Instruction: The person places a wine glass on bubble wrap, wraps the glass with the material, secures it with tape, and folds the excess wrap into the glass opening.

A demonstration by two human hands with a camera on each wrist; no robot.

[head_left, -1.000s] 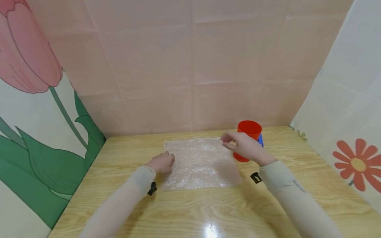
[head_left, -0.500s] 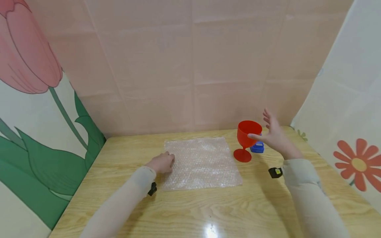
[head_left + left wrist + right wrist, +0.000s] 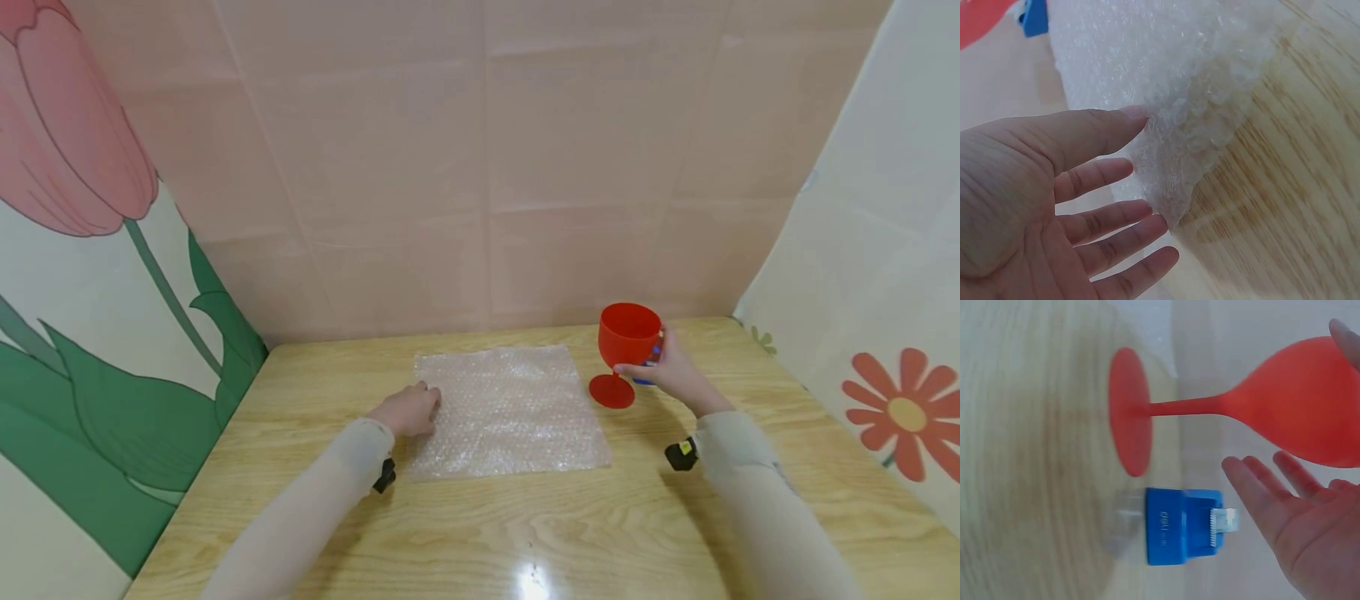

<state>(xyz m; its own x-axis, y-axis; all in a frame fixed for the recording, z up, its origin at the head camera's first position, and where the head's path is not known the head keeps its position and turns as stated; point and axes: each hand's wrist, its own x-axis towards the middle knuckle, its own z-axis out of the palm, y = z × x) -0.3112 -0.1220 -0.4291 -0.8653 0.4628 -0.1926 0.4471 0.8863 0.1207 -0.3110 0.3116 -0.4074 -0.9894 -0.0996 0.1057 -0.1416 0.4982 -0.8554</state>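
A red goblet (image 3: 628, 337) stands upright on the table, just right of a sheet of bubble wrap (image 3: 517, 412) that lies flat. My right hand (image 3: 678, 371) is spread beside the goblet's bowl. In the right wrist view, the fingers (image 3: 1260, 494) stay apart from the red bowl (image 3: 1304, 400), while the thumb (image 3: 1346, 344) overlaps its far side. At the bubble wrap's left edge rests my left hand (image 3: 408, 408). The left wrist view has its thumb (image 3: 1110, 128) touching the bubble wrap (image 3: 1166, 94), with the fingers fairly straight along the edge.
Behind the goblet, partly covered by my right hand in the head view, sits a blue tape dispenser (image 3: 1182, 525) with a toothed cutter. A wooden table (image 3: 465, 533) reaches back to a pink wall (image 3: 480, 167). Flower-printed panels flank both sides.
My right hand has moved right from the bubble wrap's far corner, passing in front of the goblet, then back left to the goblet's right side. The left hand has stayed put.
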